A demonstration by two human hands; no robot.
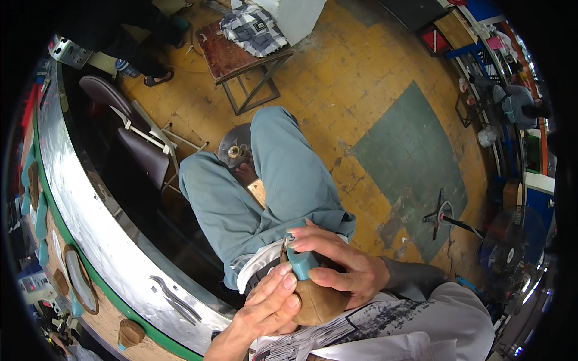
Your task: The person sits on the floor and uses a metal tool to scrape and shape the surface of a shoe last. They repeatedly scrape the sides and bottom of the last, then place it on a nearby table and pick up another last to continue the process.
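Observation:
In my lap, close to my shirt, rests a brown shoe upper (321, 302) stretched over a teal shoe last (301, 263). The last's teal top sticks out of the shoe's opening. My left hand (269, 305) is closed around the near left side, fingertips pressed at the edge beside the last. From the other side my right hand (344, 262) grips it, thumb on the brown upper and fingers over the last's top. My palms hide much of the shoe. Left of my hands, lasting pincers (174, 299) lie on the metal ledge (129, 240).
Along the left runs a green-edged belt (99, 283) bearing brown shoe parts (130, 334) and teal lasts (41, 225). A dark folding chair (141, 153) stands beside the ledge. Ahead are a low table (220, 63) with a checked cloth and a person's leg (141, 60). A fan (512, 256) stands right.

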